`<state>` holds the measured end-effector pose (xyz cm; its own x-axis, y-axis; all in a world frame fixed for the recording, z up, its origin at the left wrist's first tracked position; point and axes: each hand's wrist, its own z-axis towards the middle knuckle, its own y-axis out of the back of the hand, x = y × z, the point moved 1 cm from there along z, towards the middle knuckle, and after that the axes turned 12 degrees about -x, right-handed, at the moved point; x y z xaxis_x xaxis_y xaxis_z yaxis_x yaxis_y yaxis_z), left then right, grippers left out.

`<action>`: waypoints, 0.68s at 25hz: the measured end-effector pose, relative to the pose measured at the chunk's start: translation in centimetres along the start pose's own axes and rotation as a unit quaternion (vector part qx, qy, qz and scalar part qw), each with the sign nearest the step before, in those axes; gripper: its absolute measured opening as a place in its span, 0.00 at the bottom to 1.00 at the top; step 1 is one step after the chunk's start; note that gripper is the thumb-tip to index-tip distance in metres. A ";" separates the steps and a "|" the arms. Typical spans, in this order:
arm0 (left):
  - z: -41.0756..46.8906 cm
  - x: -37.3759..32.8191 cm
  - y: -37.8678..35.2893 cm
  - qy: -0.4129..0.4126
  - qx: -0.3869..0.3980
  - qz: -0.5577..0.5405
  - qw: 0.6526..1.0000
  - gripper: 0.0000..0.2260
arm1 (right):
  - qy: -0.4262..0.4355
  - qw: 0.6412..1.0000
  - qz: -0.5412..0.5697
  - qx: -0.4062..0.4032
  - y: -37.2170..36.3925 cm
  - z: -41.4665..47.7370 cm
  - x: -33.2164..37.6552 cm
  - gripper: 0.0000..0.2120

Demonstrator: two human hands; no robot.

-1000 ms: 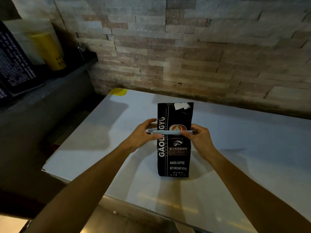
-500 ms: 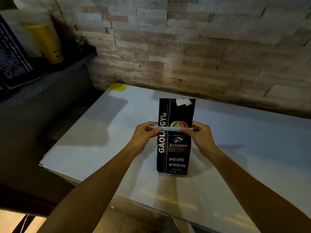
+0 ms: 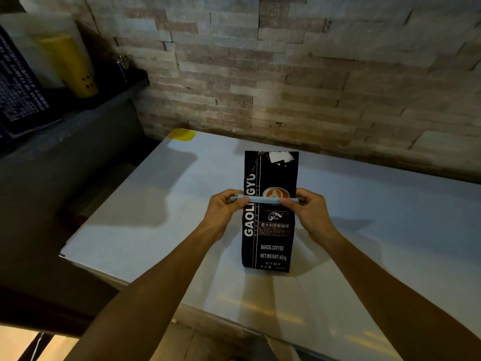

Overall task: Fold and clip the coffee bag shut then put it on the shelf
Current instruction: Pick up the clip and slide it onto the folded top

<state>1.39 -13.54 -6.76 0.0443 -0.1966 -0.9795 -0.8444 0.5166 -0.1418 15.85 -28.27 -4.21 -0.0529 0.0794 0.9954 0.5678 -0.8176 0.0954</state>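
Fingers (image 3: 235,201) of both hands still pinch clip (image 3: 265,200) ends across upright coffee bag (image 3: 269,238); no change.

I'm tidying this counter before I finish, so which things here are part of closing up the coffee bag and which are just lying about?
Part of the job:
coffee bag
pale blue sealing clip
left hand
right hand

Just lying about:
yellow cup
yellow tape patch
dark printed board
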 end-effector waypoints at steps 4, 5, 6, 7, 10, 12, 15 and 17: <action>-0.1 -0.2 -0.3 -0.005 -0.002 0.013 1.000 0.04 | -0.001 1.000 -0.002 -0.011 0.2 0.0 0.1 0.09; -0.2 -0.3 -0.3 -0.011 -0.004 0.017 1.000 0.04 | 0.003 1.000 0.001 -0.015 0.1 -0.1 0.1 0.10; -0.3 -0.3 -0.4 -0.021 -0.007 0.027 0.999 0.04 | 0.005 1.000 0.004 -0.023 0.1 -0.1 0.1 0.11; -0.3 -0.4 -0.5 -0.035 -0.011 0.044 0.998 0.04 | 0.006 0.999 0.004 -0.031 0.1 -0.1 0.0 0.13; -0.3 -0.6 -0.6 -0.095 -0.012 0.103 0.990 0.09 | 0.022 0.998 -0.015 -0.048 0.0 -0.1 -0.2 0.17; -0.3 -0.9 -0.7 -0.146 -0.012 0.143 0.979 0.12 | 0.058 0.996 -0.048 -0.048 -0.1 -0.1 -0.2 0.17; -0.4 -1.4 -0.7 -0.220 0.004 0.208 0.953 0.11 | 0.109 0.992 -0.056 -0.020 -0.1 -0.2 -0.2 0.12; -0.4 -1.5 -0.4 -0.252 0.028 0.244 0.936 0.13 | 0.126 0.990 -0.065 0.016 0.3 -0.1 -0.5 0.12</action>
<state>1.45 -13.79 -5.16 -0.0811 0.4856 -0.8704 -0.8017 0.4870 0.3465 15.96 -28.56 -4.72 -0.3288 0.0352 0.9438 0.5677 -0.7912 0.2273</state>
